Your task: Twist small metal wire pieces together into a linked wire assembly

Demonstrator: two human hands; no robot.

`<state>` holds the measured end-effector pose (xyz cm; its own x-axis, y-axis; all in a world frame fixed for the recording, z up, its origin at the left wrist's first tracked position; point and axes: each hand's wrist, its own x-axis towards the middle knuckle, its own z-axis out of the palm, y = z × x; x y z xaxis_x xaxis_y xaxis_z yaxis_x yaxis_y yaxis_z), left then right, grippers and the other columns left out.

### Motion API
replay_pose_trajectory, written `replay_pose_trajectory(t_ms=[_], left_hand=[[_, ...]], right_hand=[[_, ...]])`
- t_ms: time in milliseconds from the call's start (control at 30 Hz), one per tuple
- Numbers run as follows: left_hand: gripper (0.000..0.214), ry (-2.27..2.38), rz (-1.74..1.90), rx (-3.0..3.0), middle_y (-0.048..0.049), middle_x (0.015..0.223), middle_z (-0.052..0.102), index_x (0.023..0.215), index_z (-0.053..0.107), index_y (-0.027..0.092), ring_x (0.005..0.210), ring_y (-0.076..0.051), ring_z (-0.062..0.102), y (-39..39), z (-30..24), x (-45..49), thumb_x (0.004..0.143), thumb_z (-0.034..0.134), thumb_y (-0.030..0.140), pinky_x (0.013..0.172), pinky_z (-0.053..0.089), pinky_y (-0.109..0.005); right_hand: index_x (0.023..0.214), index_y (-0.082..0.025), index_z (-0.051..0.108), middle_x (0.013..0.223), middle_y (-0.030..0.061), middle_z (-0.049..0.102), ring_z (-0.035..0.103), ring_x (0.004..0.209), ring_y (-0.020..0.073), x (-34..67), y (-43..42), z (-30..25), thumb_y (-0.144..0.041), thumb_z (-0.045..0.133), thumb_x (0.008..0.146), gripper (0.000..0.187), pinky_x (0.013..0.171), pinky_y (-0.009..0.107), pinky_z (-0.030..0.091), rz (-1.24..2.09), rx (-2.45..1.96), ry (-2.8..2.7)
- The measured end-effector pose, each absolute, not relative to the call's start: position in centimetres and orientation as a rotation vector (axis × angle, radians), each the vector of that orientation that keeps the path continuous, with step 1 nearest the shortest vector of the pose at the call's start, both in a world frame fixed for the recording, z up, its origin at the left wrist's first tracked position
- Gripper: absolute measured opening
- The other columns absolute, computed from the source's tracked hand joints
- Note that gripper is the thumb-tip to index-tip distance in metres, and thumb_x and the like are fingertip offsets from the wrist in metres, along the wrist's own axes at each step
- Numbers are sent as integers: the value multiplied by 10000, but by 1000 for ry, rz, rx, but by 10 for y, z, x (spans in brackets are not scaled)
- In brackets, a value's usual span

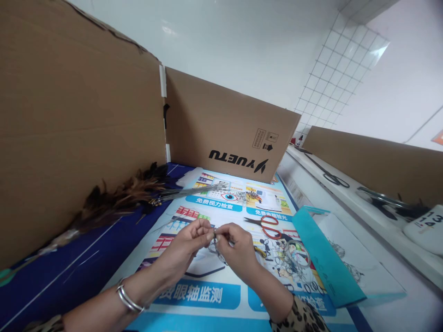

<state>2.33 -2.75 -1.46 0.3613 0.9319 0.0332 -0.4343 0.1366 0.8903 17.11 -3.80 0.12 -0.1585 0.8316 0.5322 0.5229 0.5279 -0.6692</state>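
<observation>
Glossy paper poster [221,210], matt brown cardboard [79,129], perhaps thin metal wire [215,238].

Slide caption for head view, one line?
Over a printed poster, left hand and right hand pinch a small wire piece; red-handled scissors and teal bag right, feathers left.

My left hand [190,242] and right hand [237,246] meet just left of the red-handled scissors [269,227]. The fingertips of both pinch a thin wire piece [215,238] above the printed poster [207,295]. Silver bangles [128,299] circle my left wrist. Nearer me than the scissors, a clear tape roll [297,253] lies among small wire bits. Right of the scissors lies a teal paper bag [328,263]. Far left of them, brown feathers [117,198] rest along the cardboard wall [69,115], and a bundle of straight wires [194,191] lies beyond and left.
</observation>
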Motion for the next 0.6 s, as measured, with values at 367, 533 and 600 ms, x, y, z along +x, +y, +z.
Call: replay_pose_trajectory(t_ms=[367, 533, 600], left_hand=[[151, 771, 1123, 1215, 34, 711, 462, 833, 472, 188, 640, -105, 421, -30, -11, 25, 786, 573, 291, 561, 331, -201], [138, 878, 1122, 1351, 43, 680, 418, 776, 454, 186, 582, -97, 383, -28, -10, 25, 771, 562, 271, 516, 315, -197], [107, 907, 1131, 1399, 41, 674, 410, 780, 459, 183, 575, -97, 376, -28, -10, 24, 778, 544, 249, 512, 320, -197]], right_hand=[[789, -174, 605, 696, -1, 625, 578, 610, 107, 169, -36, -6, -123, 498, 732, 131, 592, 211, 479, 597, -1163, -1725], [788, -176, 599, 686, -3, 617, 567, 597, 107, 168, -36, -7, -114, 498, 719, 138, 572, 207, 476, 601, -1173, -1711], [798, -176, 594, 690, -2, 616, 563, 595, 107, 168, -37, -8, -115, 501, 717, 137, 566, 206, 472, 604, -1168, -1700]])
